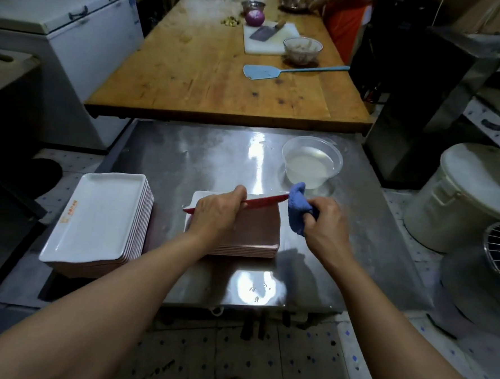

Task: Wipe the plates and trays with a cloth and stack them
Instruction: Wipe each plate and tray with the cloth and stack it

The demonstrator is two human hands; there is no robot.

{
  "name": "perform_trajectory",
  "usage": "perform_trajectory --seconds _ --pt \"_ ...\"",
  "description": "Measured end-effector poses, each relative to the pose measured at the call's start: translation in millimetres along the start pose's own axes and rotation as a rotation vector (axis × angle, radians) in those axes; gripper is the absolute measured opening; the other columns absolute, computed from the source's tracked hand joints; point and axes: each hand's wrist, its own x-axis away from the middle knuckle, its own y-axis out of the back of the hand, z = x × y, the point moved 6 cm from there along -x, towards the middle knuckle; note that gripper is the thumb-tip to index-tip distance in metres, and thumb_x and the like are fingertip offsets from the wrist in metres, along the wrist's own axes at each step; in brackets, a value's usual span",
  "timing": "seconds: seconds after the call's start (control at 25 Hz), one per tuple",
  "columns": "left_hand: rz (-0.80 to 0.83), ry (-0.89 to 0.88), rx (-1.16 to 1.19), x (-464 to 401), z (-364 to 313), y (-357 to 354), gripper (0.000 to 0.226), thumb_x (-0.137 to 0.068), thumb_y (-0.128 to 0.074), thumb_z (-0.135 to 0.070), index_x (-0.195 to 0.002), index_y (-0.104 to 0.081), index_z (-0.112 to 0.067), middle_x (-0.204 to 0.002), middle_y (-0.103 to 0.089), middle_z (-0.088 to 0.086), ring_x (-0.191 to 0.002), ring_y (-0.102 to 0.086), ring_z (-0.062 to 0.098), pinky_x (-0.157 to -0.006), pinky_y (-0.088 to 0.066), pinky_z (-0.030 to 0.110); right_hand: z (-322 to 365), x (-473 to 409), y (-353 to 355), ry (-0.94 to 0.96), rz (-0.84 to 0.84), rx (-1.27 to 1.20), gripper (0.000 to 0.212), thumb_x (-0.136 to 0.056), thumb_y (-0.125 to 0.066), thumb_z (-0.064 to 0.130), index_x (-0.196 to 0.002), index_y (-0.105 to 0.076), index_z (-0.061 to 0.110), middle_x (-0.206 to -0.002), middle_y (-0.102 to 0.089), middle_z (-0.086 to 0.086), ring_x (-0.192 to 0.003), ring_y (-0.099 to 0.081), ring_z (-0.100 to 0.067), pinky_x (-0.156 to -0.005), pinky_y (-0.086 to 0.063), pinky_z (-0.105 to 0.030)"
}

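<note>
Centre of frame: left hand [215,213] gripping a red-backed tray [259,202] by its upper edge, fingers curled over the rim, tray tipped up on edge above the pink stack [249,236]; long axis of the lifted tray running left-low to right-high across the frame, right end pointing at the cloth; right hand [324,223] just right of centre, fingers bunched around a blue cloth [297,208], cloth wadded and touching or nearly touching the tray's right end, cannot tell which; right hand the nearer to that end, left hand holding nearer the left end; likely step: wiping the raised tray, stroke probably along the long axis from right end toward the left hand; wiped white stack [100,218] lower left of centre, face up, well apart from the cloth, on the left hand's side, so transfer probably a leftward carry by the left hand; clear tub of water [312,163] upper right of the hands, just beyond the cloth, on the steel table [204,157]; risk judged: tray slipping from a one-edge grip while pushed by the cloth; wooden table [208,78] with cutting board behind, not part of the job.
</note>
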Motion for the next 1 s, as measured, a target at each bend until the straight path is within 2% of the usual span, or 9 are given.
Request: perform_trajectory --seconds 0.16,0.24,0.36,0.56,0.68,0.76,0.84,0.92,1.0 --pt "-0.04 0.19 0.114 -5.9 7.4 22.1 0.015 -0.094 -0.051 -0.023 -0.097 -0.054 -0.009 -0.072 -0.064 0.013 -0.063 -0.057 0.039 -0.054 -0.028 0.032 24.6 7.3 13.3 0.042 -0.067 -0.024 0.013 -0.078 -0.051 -0.006 -0.08 -0.064 -0.006 -0.083 -0.062 -0.018 -0.074 -0.052 -0.025 -0.06 -0.031 -0.025" --pt "-0.103 0.253 0.232 -2.3 10.1 42.2 0.012 -0.094 -0.05 -0.022 -0.094 -0.053 -0.01 -0.074 -0.064 0.011 -0.066 -0.056 0.036 -0.056 -0.031 0.033 36.7 11.8 18.8 0.032 -0.104 -0.034 0.015 -0.08 -0.051 -0.004 -0.086 -0.065 -0.003 -0.09 -0.061 -0.015 -0.079 -0.05 -0.02 -0.063 -0.029 -0.02" --pt "-0.183 0.404 0.469 10.1 24.5 77.1 0.008 -0.092 -0.053 -0.016 -0.085 -0.054 -0.011 -0.073 -0.062 0.004 -0.068 -0.054 0.024 -0.06 -0.036 0.032 68.8 21.2 30.6 0.04 -0.192 -0.089 0.017 -0.081 -0.053 -0.003 -0.091 -0.065 0.002 -0.089 -0.056 -0.009 -0.08 -0.052 -0.019 -0.066 -0.03 -0.018" --pt "-0.159 0.64 0.941 39.4 56.6 112.3 0.018 -0.092 -0.053 -0.011 -0.075 -0.054 -0.018 -0.065 -0.058 -0.003 -0.058 -0.051 0.01 -0.056 -0.04 0.024 151.1 37.1 50.7 0.2 -0.321 -0.22 0.024 -0.076 -0.055 -0.008 -0.095 -0.065 0.004 -0.103 -0.061 -0.009 -0.094 -0.054 -0.014 -0.081 -0.037 -0.016" --pt "-0.163 0.654 1.044 53.3 67.7 133.8 0.023 -0.092 -0.053 -0.011 -0.071 -0.054 -0.02 -0.058 -0.057 -0.006 -0.048 -0.049 0.006 -0.049 -0.04 0.02 205.7 49.2 46.1 0.351 -0.275 -0.216 0.029 -0.071 -0.057 -0.011 -0.097 -0.065 0.0 -0.113 -0.058 -0.015 -0.101 -0.053 -0.015 -0.09 -0.035 -0.014" --pt "-0.18 0.637 1.092 57.8 71.8 146.7 0.025 -0.092 -0.053 -0.008 -0.069 -0.053 -0.019 -0.056 -0.056 -0.005 -0.048 -0.047 0.007 -0.05 -0.039 0.022 237.0 57.3 29.5 0.427 -0.129 -0.151 0.045 -0.073 -0.058 -0.007 -0.116 -0.061 0.001 -0.128 -0.05 -0.016 -0.118 -0.048 -0.024 -0.101 -0.031 -0.019" --pt "-0.187 0.619 1.12 61.1 73.8 156.6 0.025 -0.092 -0.052 -0.007 -0.07 -0.053 -0.018 -0.058 -0.057 -0.003 -0.051 -0.048 0.01 -0.054 -0.04 0.026 258.5 64.9 13.4 0.486 -0.052 -0.009 0.057 -0.077 -0.054 0.006 -0.134 -0.051 0.01 -0.141 -0.04 -0.016 -0.131 -0.036 -0.027 -0.11 -0.024 -0.029" --pt "-0.196 0.608 1.138 64.7 72.8 164.3 0.025 -0.092 -0.052 -0.008 -0.069 -0.053 -0.018 -0.058 -0.056 -0.002 -0.052 -0.047 0.012 -0.056 -0.04 0.029 272.7 69.1 5.0 0.527 -0.077 0.14 0.061 -0.078 -0.044 0.02 -0.139 -0.045 0.017 -0.147 -0.034 -0.016 -0.136 -0.03 -0.029 -0.112 -0.019 -0.037" --pt "-0.221 0.618 1.156 68.6 72.1 170.9 0.026 -0.093 -0.051 -0.009 -0.068 -0.052 -0.018 -0.057 -0.055 0.0 -0.052 -0.045 0.015 -0.056 -0.038 0.03 282.7 69.4 2.1 0.558 -0.122 0.248 0.062 -0.078 -0.038 0.024 -0.14 -0.044 0.02 -0.147 -0.035 -0.017 -0.134 -0.031 -0.032 -0.111 -0.019 -0.041"
